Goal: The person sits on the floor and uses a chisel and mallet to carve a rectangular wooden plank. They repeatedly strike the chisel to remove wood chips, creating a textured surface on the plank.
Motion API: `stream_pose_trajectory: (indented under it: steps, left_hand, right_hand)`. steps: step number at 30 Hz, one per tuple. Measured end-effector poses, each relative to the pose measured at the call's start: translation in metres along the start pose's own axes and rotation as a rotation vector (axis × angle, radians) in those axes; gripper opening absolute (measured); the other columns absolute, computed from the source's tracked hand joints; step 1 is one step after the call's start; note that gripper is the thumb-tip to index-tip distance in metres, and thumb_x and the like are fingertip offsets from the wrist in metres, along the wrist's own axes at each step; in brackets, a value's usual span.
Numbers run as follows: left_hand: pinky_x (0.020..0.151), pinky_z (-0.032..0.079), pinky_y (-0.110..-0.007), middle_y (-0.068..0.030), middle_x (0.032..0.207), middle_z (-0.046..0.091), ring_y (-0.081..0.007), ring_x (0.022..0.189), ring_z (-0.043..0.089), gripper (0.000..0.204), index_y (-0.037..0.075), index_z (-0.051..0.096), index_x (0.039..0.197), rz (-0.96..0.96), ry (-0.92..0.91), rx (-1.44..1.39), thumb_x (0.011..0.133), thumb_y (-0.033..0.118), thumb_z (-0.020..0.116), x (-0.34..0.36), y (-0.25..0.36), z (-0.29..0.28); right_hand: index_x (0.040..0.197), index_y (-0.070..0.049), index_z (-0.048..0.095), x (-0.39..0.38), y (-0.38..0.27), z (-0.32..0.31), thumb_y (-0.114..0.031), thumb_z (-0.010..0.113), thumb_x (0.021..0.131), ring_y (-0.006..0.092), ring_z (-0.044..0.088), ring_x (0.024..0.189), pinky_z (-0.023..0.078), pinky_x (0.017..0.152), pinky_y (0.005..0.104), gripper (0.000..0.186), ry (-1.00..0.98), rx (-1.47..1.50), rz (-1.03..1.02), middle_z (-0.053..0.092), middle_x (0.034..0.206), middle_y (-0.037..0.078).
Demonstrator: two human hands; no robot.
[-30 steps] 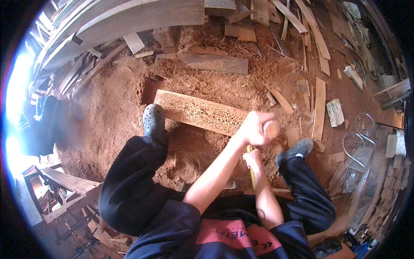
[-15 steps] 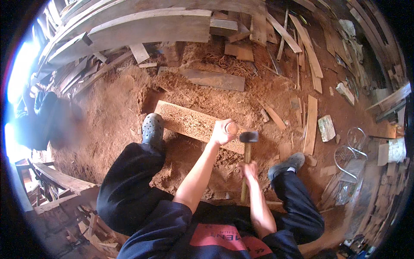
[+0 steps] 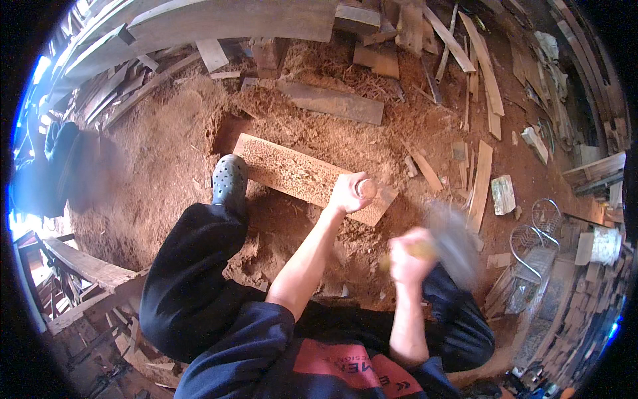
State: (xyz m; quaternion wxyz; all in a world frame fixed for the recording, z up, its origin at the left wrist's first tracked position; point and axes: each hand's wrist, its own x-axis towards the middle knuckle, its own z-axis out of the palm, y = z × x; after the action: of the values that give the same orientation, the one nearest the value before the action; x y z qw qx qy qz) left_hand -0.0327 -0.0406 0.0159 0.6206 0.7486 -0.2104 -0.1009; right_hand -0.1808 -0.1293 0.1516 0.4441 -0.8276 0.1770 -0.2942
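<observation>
A long wooden board (image 3: 282,166) with a rough, pitted upper face lies on the dirt in front of me. My left hand (image 3: 346,194) is closed around what looks like a chisel (image 3: 366,189), over the board's right part. Only the round end of its wooden handle shows; the blade is hidden beneath my fist. Off the board to the right, my right hand (image 3: 408,258) grips a hammer (image 3: 453,241), whose head is smeared by motion. My left foot, in a grey clog (image 3: 230,181), rests against the board's left end.
Reddish dirt (image 3: 159,146) surrounds the board. A dark plank (image 3: 332,101) lies beyond it, and thin wood strips (image 3: 480,186) lie to the right. A wire rack (image 3: 537,256) stands at right. Someone in dark clothing (image 3: 63,166) is at far left, blurred.
My right hand has swung the hammer up and to the right, away from the chisel. My left hand still grips the chisel over the board. The view has shifted slightly.
</observation>
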Motion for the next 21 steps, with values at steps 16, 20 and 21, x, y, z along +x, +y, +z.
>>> stream_pose_trajectory:
  steps: [16, 20, 21]
  left_hand:
    - [0.057, 0.046, -0.031, -0.012, 0.063, 0.058, -0.0258, 0.059, 0.059, 0.026, 0.004, 0.055, 0.069, 0.026, -0.004, 0.097, 0.05, 0.019, 0.067, -0.016, -0.02, -0.012]
    - [0.058, 0.047, -0.031, -0.0117, 0.063, 0.058, -0.0252, 0.059, 0.059, 0.024, 0.005, 0.056, 0.068, -0.011, 0.009, 0.056, 0.051, 0.019, 0.065, -0.009, -0.016, -0.015]
    - [0.058, 0.047, -0.031, -0.0117, 0.063, 0.058, -0.0253, 0.059, 0.059, 0.024, 0.005, 0.056, 0.068, -0.024, 0.002, 0.048, 0.051, 0.019, 0.065, -0.007, -0.013, -0.012]
  right_hand:
    - [0.065, 0.007, 0.055, -0.003, 0.02, 0.018, -0.019, 0.069, 0.064, 0.0185, 0.056, 0.053, 0.044, 0.05, 0.0362, 0.03, -0.45, -0.474, 0.592, 0.055, 0.053, 0.015]
    - [0.056, -0.005, 0.047, 0.019, -0.047, -0.019, 0.006, 0.061, 0.062, 0.0089, 0.047, 0.047, 0.037, 0.044, 0.0266, 0.018, -0.107, 0.084, 0.326, 0.051, 0.054, 0.0]
    - [0.056, -0.007, 0.046, 0.019, -0.048, -0.013, 0.008, 0.059, 0.062, 0.0089, 0.046, 0.046, 0.037, 0.044, 0.0265, 0.021, -0.02, 0.207, 0.319, 0.05, 0.054, 0.0]
